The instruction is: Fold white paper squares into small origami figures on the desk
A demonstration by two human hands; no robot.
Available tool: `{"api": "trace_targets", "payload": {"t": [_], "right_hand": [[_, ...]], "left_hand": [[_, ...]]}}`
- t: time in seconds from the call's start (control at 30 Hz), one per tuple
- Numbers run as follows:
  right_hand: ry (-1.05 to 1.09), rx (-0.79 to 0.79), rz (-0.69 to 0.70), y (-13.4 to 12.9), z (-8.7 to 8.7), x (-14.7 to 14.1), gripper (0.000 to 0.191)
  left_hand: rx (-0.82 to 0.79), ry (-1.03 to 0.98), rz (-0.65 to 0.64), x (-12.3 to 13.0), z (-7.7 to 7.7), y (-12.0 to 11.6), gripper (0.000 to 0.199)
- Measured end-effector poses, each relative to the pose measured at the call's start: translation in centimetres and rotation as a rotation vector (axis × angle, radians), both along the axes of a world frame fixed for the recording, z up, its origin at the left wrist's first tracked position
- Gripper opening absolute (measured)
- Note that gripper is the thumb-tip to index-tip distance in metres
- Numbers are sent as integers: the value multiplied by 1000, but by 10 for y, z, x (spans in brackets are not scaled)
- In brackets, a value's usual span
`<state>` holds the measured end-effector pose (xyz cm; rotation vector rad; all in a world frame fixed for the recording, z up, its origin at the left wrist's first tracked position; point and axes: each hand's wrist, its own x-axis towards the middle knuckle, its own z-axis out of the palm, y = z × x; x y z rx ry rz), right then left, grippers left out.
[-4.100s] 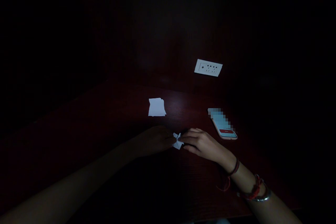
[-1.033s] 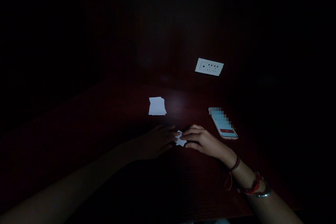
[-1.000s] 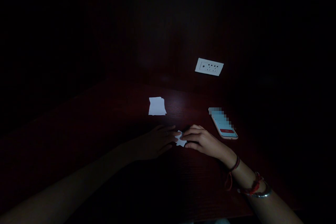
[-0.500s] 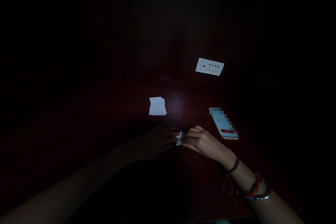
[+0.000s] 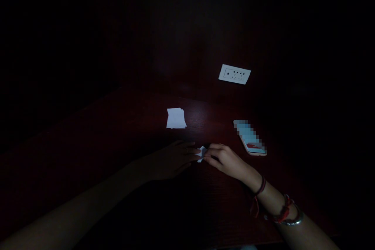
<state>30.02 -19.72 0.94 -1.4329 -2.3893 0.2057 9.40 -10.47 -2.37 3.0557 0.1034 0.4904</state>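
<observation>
A small piece of white paper (image 5: 201,154) lies on the dark red table between my two hands. My left hand (image 5: 177,159), in deep shadow, rests flat with its fingers spread, and its fingertips touch the paper's left side. My right hand (image 5: 221,158) has its thumb and fingers pinched at the paper's right edge. Beyond the hands sits a small stack of white paper sheets (image 5: 176,118). Cords and a metal bangle circle the right wrist and forearm.
A phone (image 5: 252,140) with a lit screen lies to the right of my right hand. A white socket plate (image 5: 234,74) is on the dark wall behind the table (image 5: 131,105). The surroundings are very dark.
My right hand's fingers have drawn closer together at the paper's right edge. My left hand has barely moved.
</observation>
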Motion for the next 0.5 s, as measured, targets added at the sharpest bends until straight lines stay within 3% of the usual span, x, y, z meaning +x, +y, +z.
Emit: {"api": "trace_targets", "payload": {"t": [0.27,0.5], "right_hand": [[149,-48,-69,6,-5,-2,17],[231,-86,-111,10,-8,2,15]], "left_hand": [[-105,-36,18,2,11,-7,38],[-107,-6,-19,1,11,-4,40]]}}
